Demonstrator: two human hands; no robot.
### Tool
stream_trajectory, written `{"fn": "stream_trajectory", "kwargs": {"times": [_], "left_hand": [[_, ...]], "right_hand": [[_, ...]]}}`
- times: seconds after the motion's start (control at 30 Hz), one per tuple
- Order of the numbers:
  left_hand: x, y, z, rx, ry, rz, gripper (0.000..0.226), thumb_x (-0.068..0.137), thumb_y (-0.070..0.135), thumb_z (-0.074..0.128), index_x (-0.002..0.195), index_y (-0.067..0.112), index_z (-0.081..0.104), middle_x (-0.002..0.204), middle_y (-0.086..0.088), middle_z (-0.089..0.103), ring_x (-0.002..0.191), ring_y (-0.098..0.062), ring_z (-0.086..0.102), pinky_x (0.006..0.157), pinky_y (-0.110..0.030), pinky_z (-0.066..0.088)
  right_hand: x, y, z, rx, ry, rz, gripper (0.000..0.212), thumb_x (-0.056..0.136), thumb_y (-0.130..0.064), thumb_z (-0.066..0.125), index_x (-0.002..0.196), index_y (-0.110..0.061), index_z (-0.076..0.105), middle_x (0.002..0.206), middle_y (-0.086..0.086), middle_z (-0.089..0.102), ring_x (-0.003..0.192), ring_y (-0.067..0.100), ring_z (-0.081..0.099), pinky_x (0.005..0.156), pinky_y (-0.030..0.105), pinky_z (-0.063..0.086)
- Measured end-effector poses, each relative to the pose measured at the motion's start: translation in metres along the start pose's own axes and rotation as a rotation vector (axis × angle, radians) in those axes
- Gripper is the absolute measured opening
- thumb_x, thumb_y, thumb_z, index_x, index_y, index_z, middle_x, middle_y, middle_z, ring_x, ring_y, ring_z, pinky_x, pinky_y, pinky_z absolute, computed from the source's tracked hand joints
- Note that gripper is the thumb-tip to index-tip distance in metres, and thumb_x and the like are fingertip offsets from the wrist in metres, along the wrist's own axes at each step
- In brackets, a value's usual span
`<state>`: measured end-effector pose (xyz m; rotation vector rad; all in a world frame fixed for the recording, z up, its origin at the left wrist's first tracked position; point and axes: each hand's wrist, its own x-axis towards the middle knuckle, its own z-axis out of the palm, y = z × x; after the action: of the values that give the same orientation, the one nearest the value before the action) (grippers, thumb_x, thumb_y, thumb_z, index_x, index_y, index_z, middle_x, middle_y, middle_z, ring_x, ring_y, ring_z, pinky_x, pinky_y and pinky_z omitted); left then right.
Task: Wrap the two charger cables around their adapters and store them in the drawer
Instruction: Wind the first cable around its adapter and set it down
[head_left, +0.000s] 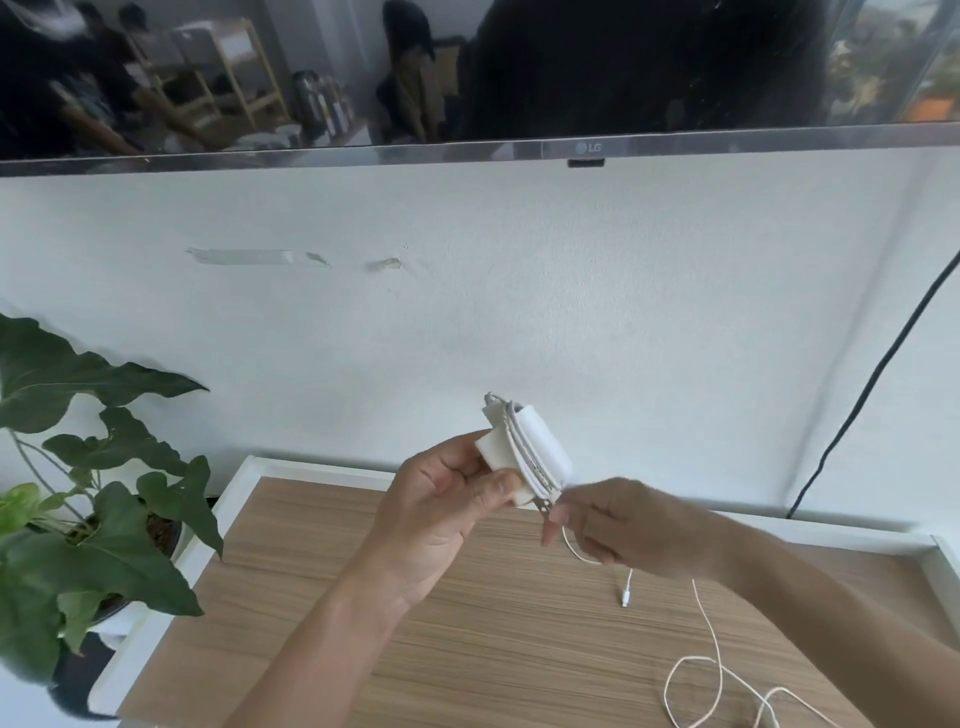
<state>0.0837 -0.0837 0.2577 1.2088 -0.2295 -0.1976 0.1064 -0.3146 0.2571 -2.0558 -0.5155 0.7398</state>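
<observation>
- Head view: white, blocky adapter (524, 457) held up above the wood-grain surface (415, 597), gripped in the left hand (441, 499), thumb and fingers (501, 491) curled round its lower end.
- Several turns of thin white cable (527, 462) wound tight around the adapter's middle, smooth and glossy.
- Right hand (618, 525) just beside the adapter's lower corner, fingers pinching the cable's loose tail, with the small white plug (626, 595) dangling beneath.
- Second white cable (711, 670) lying in slack loops on the surface at lower right.
- White-framed edge around the surface; broad-leaved green potted plant (93, 493) at left.
- Matte white wall behind, black cord (872, 384) running down it, dark glossy TV screen (467, 73) above.
</observation>
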Motion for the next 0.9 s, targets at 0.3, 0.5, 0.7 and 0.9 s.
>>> {"fn": "stream_trajectory", "kwargs": {"times": [0.3, 0.5, 0.7, 0.9], "left_hand": [[0.005, -0.018, -0.004, 0.155, 0.184, -0.026, 0.022, 0.084, 0.019, 0.082, 0.104, 0.011, 0.079, 0.097, -0.01, 0.078, 0.091, -0.017, 0.073, 0.084, -0.027, 0.057], [0.009, -0.029, 0.005, 0.34, 0.239, -0.001, 0.029, 0.081, 0.032, 0.082, 0.107, 0.021, 0.078, 0.103, -0.012, 0.079, 0.1, -0.032, 0.074, 0.093, -0.039, 0.059], [0.008, -0.025, 0.002, 0.367, 0.293, -0.062, 0.023, 0.087, 0.013, 0.081, 0.108, 0.009, 0.072, 0.099, -0.004, 0.078, 0.096, -0.023, 0.079, 0.09, -0.039, 0.058], [0.004, -0.014, 0.008, 0.36, 0.304, -0.085, 0.036, 0.078, 0.025, 0.084, 0.107, 0.007, 0.071, 0.098, -0.008, 0.08, 0.09, -0.03, 0.079, 0.088, -0.045, 0.062]], "right_hand": [[-0.032, -0.018, 0.011, -0.741, 0.227, -0.22, 0.052, 0.103, -0.06, 0.025, 0.09, -0.025, 0.061, 0.067, -0.013, 0.063, 0.061, 0.009, 0.058, 0.057, 0.02, 0.043], [-0.036, -0.013, 0.016, -0.987, 0.377, -0.354, 0.05, 0.105, -0.055, 0.021, 0.078, -0.026, 0.051, 0.063, -0.008, 0.06, 0.051, 0.02, 0.054, 0.045, 0.034, 0.044], [-0.044, -0.027, 0.009, -0.96, 0.473, -0.402, 0.034, 0.104, -0.04, 0.038, 0.076, -0.027, 0.049, 0.062, -0.006, 0.049, 0.049, 0.023, 0.043, 0.042, 0.035, 0.036], [-0.041, -0.038, 0.002, -0.733, 0.64, -0.492, 0.021, 0.1, -0.031, 0.053, 0.087, -0.028, 0.07, 0.065, -0.013, 0.051, 0.051, 0.013, 0.039, 0.043, 0.031, 0.039]]}}
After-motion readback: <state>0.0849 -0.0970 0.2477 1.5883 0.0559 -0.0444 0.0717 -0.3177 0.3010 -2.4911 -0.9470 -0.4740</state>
